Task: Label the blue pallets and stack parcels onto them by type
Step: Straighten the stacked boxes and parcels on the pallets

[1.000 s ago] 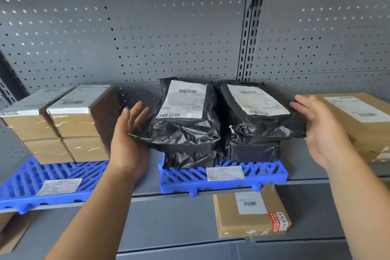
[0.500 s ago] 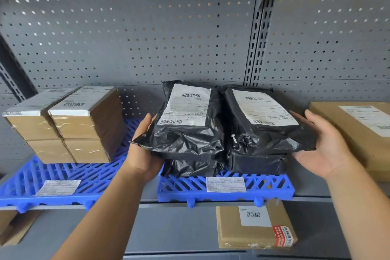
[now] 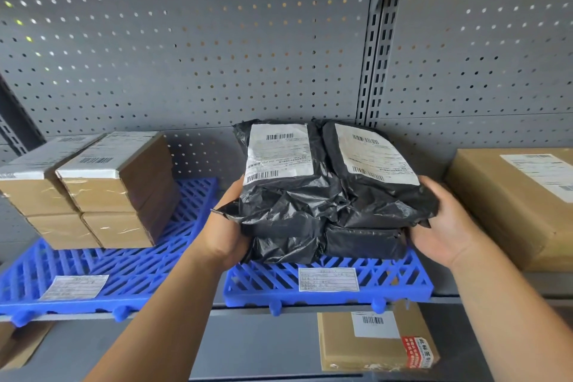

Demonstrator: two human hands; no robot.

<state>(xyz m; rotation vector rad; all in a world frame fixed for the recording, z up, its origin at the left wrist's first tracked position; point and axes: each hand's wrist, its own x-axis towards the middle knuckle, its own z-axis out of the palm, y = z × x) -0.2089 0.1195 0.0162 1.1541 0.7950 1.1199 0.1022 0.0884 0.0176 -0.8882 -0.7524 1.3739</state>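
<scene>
Several black plastic mailer bags with white labels are stacked two by two on the middle blue pallet, which carries a white label on its front. My left hand grips the left side of the black stack. At the stack's right side my right hand grips it, thumb on the top bag. A second blue pallet at the left, also labelled, holds several brown cardboard boxes stacked two high.
A large brown box lies on the grey shelf right of the middle pallet. Below, a flat brown parcel with a red sticker sits on the lower shelf. Grey perforated panels form the back wall. More cardboard shows at the lower left corner.
Both hands have closed in from either side and now grip the black stack. The view has shifted closer to the shelf.
</scene>
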